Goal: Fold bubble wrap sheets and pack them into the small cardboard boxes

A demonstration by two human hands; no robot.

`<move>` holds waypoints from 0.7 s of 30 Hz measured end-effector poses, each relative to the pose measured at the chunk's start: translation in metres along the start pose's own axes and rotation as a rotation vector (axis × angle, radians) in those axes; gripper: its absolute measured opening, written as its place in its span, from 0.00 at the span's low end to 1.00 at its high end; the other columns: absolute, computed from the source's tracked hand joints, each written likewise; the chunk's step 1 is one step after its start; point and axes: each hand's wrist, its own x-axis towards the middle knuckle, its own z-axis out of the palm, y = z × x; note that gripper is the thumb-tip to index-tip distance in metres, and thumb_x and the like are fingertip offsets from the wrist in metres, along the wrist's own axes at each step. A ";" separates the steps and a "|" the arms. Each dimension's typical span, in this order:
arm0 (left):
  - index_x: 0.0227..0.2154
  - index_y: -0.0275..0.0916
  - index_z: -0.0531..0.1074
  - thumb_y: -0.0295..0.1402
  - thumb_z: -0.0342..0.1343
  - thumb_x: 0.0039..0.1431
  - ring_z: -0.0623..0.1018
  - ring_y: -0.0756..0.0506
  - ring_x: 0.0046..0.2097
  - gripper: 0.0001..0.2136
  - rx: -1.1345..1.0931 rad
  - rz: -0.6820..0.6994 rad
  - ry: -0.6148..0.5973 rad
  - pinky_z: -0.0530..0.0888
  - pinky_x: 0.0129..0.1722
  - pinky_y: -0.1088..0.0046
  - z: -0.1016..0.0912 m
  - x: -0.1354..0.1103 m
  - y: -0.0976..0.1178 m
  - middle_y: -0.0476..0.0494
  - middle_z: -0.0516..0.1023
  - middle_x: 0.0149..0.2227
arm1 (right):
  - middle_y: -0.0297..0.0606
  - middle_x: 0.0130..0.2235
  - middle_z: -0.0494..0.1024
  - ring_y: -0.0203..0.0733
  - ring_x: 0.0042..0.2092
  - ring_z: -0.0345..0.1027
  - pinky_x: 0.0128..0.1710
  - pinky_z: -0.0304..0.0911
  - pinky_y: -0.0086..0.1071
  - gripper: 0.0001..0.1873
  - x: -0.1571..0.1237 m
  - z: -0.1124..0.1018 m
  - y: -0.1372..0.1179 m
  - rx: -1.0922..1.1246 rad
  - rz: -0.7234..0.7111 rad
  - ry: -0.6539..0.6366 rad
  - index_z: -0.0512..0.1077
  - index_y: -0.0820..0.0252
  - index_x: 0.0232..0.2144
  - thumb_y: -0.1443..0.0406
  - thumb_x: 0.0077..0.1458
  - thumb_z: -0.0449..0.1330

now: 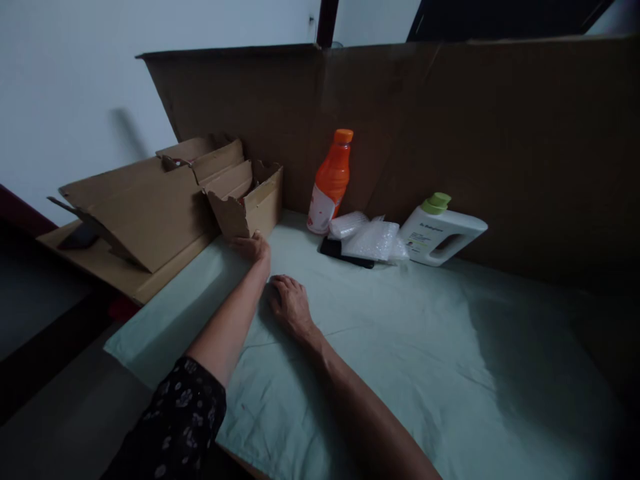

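My left hand (253, 248) is at the lower front of a small open cardboard box (265, 210), with its thumb against the box wall. Its other fingers are partly hidden at the box's bottom edge. The box has torn, uneven rims, and little of its inside shows. Beside it, my right hand (291, 303) rests palm down on the pale green cloth (390, 333), fingers slightly bent and nothing visible in them.
More cardboard boxes (140, 207) stand at the left. Toward the back are an orange bottle (333, 177), bubble wrap (373, 240) over a flat black item (357, 260), and a white jug with a green cap (430, 233). A tall cardboard panel (475, 147) borders the back.
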 end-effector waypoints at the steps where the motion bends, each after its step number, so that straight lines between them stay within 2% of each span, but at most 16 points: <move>1: 0.64 0.37 0.63 0.42 0.56 0.67 0.64 0.31 0.67 0.26 -0.006 -0.024 0.013 0.58 0.67 0.39 0.002 0.002 0.005 0.32 0.62 0.67 | 0.47 0.60 0.74 0.50 0.63 0.62 0.62 0.56 0.46 0.20 0.000 0.000 0.000 0.003 -0.002 0.003 0.74 0.60 0.53 0.71 0.57 0.60; 6: 0.61 0.38 0.66 0.41 0.58 0.66 0.68 0.33 0.65 0.24 -0.017 -0.096 0.068 0.65 0.63 0.42 0.007 0.018 0.018 0.34 0.65 0.66 | 0.47 0.60 0.74 0.51 0.63 0.62 0.62 0.56 0.46 0.19 0.001 0.004 0.005 0.016 -0.005 0.005 0.75 0.60 0.52 0.70 0.58 0.60; 12: 0.64 0.41 0.63 0.40 0.58 0.66 0.61 0.31 0.69 0.26 0.010 -0.185 0.142 0.60 0.66 0.39 0.015 0.031 0.013 0.35 0.58 0.70 | 0.48 0.60 0.74 0.51 0.63 0.62 0.62 0.56 0.46 0.19 0.002 0.008 0.008 0.024 0.003 0.007 0.75 0.61 0.52 0.70 0.57 0.61; 17: 0.67 0.31 0.58 0.34 0.54 0.68 0.57 0.31 0.71 0.27 0.027 -0.186 0.156 0.57 0.69 0.44 0.021 0.032 0.008 0.25 0.52 0.71 | 0.47 0.60 0.74 0.51 0.63 0.62 0.62 0.56 0.46 0.18 0.001 0.006 0.007 0.019 0.014 0.007 0.76 0.59 0.51 0.70 0.58 0.60; 21: 0.64 0.39 0.63 0.38 0.57 0.66 0.63 0.32 0.68 0.25 0.037 -0.139 0.143 0.62 0.65 0.41 0.017 0.035 0.007 0.34 0.59 0.69 | 0.46 0.61 0.73 0.51 0.63 0.61 0.62 0.55 0.47 0.19 0.001 0.005 0.006 0.014 0.009 -0.005 0.76 0.59 0.52 0.70 0.59 0.59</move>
